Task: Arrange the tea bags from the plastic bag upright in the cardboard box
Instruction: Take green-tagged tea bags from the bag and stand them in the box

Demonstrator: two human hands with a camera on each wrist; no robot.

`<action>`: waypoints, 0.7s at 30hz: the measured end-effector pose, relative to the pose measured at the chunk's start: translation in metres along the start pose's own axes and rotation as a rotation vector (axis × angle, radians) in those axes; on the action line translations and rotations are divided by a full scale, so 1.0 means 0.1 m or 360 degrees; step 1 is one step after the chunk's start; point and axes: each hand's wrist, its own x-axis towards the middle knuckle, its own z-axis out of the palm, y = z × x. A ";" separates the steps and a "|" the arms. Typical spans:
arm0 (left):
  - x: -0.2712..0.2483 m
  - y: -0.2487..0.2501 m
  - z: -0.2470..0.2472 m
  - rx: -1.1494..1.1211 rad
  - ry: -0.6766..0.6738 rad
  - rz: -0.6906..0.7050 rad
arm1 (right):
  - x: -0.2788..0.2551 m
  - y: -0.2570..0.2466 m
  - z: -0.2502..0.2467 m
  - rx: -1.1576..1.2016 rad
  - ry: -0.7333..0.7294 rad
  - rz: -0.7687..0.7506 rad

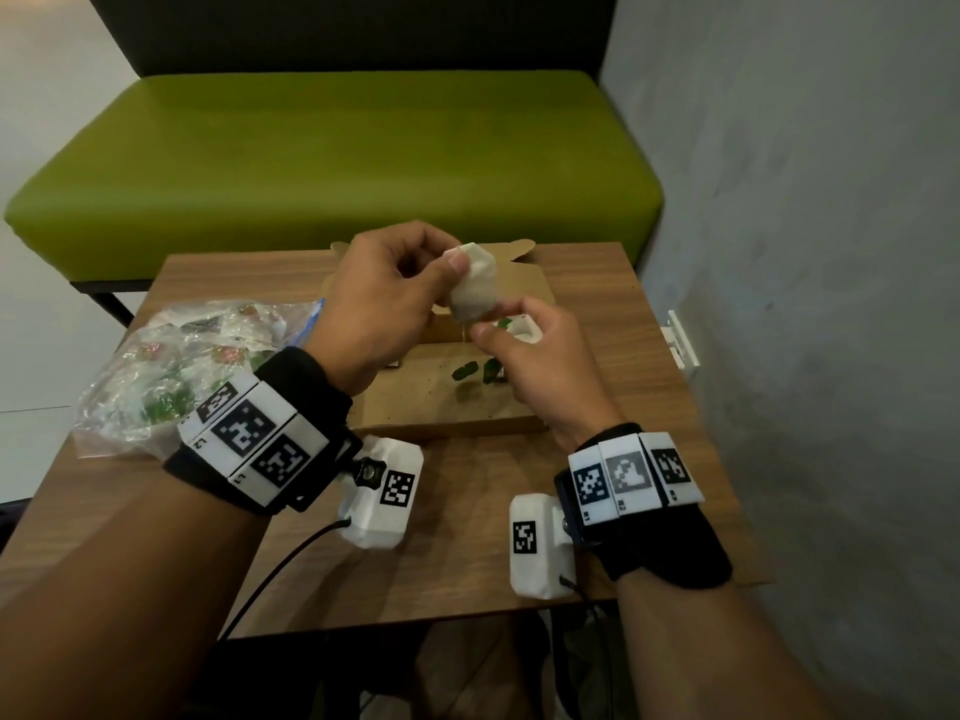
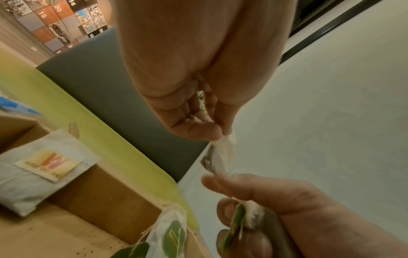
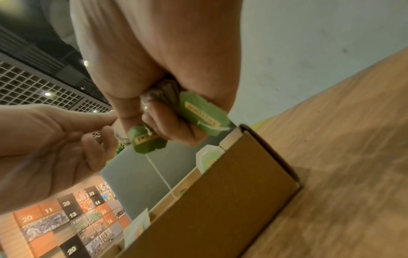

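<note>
The left hand (image 1: 384,304) is pinching a limp, featherlight tea bag (image 1: 474,283) by its top corner above the cardboard box (image 1: 441,402) — the right hand (image 1: 530,356) is clutching green-tagged bags, likely best held by the seams.

Box (image 1: 447,407): matt brown cardboard. Tea bag (image 1: 474,288): thin white paper, w/ glossy green tags (image 3: 199,115). Plastic bag (image 1: 171,376): clear, crinkly, shiny. Table (image 1: 467,553): wood-grain. Bench (image 1: 332,163): smooth green upholstery.

A green bench (image 1: 332,163) stands behind the wooden table (image 1: 597,304), seemingly touching.
</note>
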 end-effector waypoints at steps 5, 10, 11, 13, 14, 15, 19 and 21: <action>0.00 0.06 -0.01 -0.0008 -0.0108 0.0010 | 0.05 0.02 -0.05 0.0159 0.0024 -0.0129; 0.00 0.08 -0.02 -0.0066 -0.0124 -0.0005 | 0.03 0.03 -0.06 0.0006 -0.0210 -0.0162; 0.00 0.08 -0.02 -0.0074 -0.0121 -0.0003 | 0.03 0.03 -0.05 -0.0029 -0.0219 -0.0179; 0.00 0.08 -0.03 -0.0069 -0.0088 0.0011 | 0.03 0.04 -0.03 -0.0082 -0.0222 -0.0188; 0.00 0.08 -0.03 -0.0059 -0.0059 0.0019 | 0.03 0.05 -0.02 -0.0097 -0.0222 -0.0168; 0.01 0.07 -0.04 -0.0052 -0.0025 0.0025 | 0.02 0.05 -0.02 -0.0103 -0.0224 -0.0141; 0.03 0.01 -0.07 -0.0033 0.0116 0.0042 | 0.01 0.05 -0.04 -0.0136 -0.0239 -0.0078; 0.05 -0.03 -0.07 0.0024 0.0194 0.0065 | 0.00 0.04 -0.05 -0.0170 -0.0244 -0.0066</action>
